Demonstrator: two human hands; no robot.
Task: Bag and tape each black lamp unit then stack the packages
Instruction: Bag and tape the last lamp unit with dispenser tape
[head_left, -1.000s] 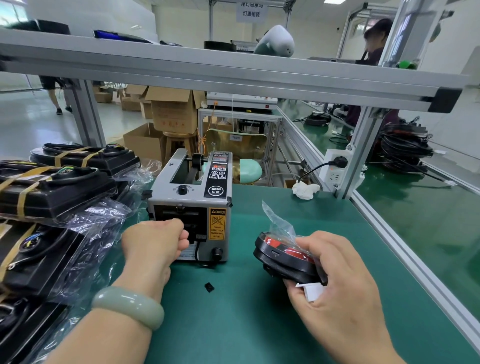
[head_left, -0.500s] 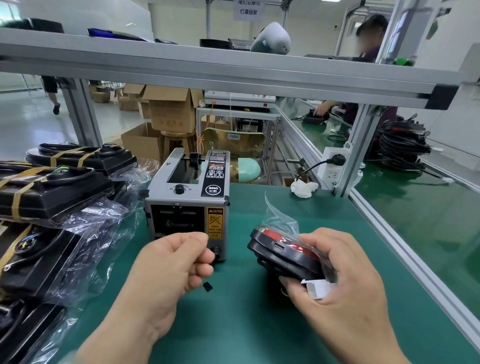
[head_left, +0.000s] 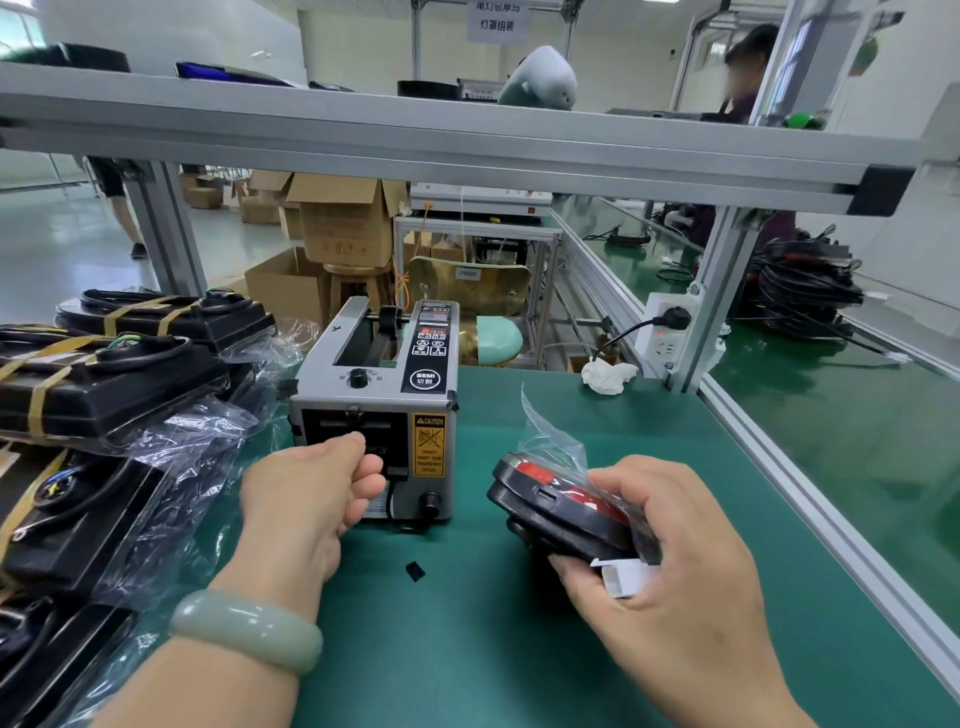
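Since half a second ago: left hand (head_left: 311, 493) goes forward again, from mid-bench up to the front of the tape dispenser (head_left: 384, 395); right hand (head_left: 675, 571) and its load barely shift

Left fingers curled, thumb tip against forefinger right at the outlet slot (head_left: 358, 431). No tape strip resolvable, so cannot tell whether it pinches anything

Right hand grips the black lamp unit (head_left: 561, 514), already inside its clear bag (head_left: 550, 441); loose bag mouth sticks up at the far end, white connector (head_left: 623, 577) shows between the fingers

Unit is held off the green bench mat (head_left: 467, 649), right of the dispenser, tilted, long axis running near-right to far-left

Key relation: outlet lies left of the unit and the left hand is the nearer one. Judgement: a strip must travel rightward to the bag flap

Taped packages (head_left: 104, 379) are stacked at far left
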